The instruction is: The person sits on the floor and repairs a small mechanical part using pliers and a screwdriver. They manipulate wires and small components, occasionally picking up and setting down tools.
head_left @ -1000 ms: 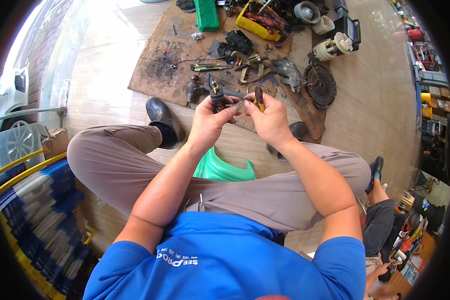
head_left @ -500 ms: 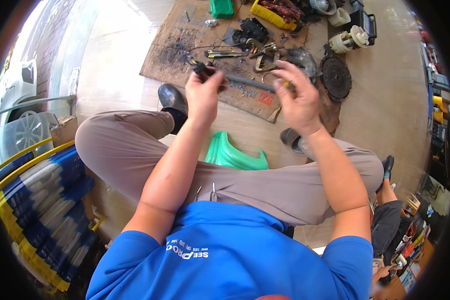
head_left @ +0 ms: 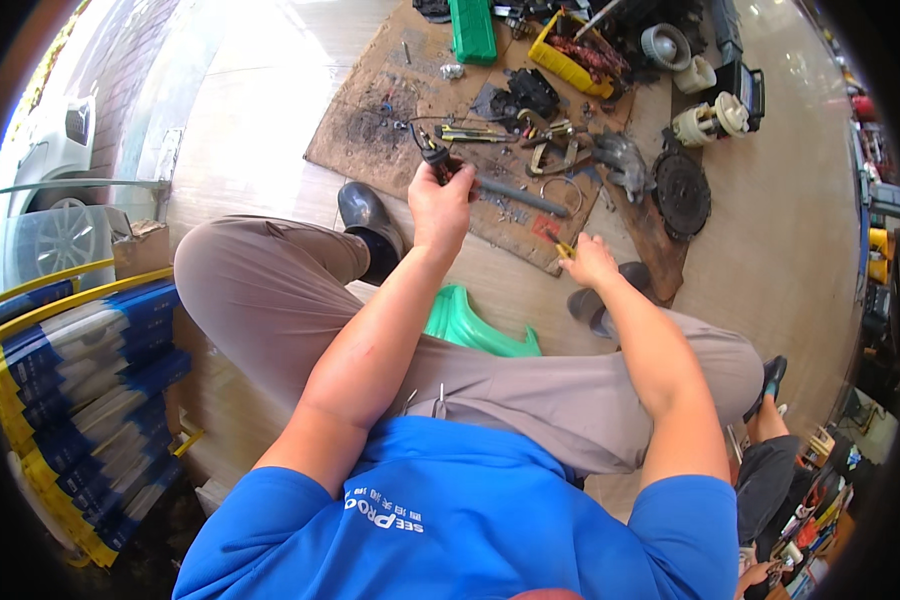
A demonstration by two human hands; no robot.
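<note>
My left hand (head_left: 442, 208) is closed around a black connector-like part (head_left: 436, 156) with thin wires sticking out of its far end. A grey tube (head_left: 525, 196) runs to the right from beside that hand; whether I hold it or it lies on the cardboard, I cannot tell. Lower and to the right, my right hand (head_left: 594, 262) grips a small yellow-handled tool that looks like pliers (head_left: 565, 248), its dark tip pointing up and left, apart from the tube's end. Beneath both hands lies the stained cardboard (head_left: 365, 130).
Beyond my hands lie a yellow-and-silver cutter knife (head_left: 475, 134), a clamp (head_left: 550, 155), a grey glove (head_left: 625, 165), a black disc (head_left: 681, 195), a yellow tray (head_left: 560, 62) and a green case (head_left: 472, 32). A green plastic piece (head_left: 475, 325) is between my legs. Blue-and-yellow boxes (head_left: 90, 390) stand left.
My right hand has moved down, away from the tube, with the yellow-handled tool in it. The left hand keeps its hold on the black part. The whole view has shifted slightly.
</note>
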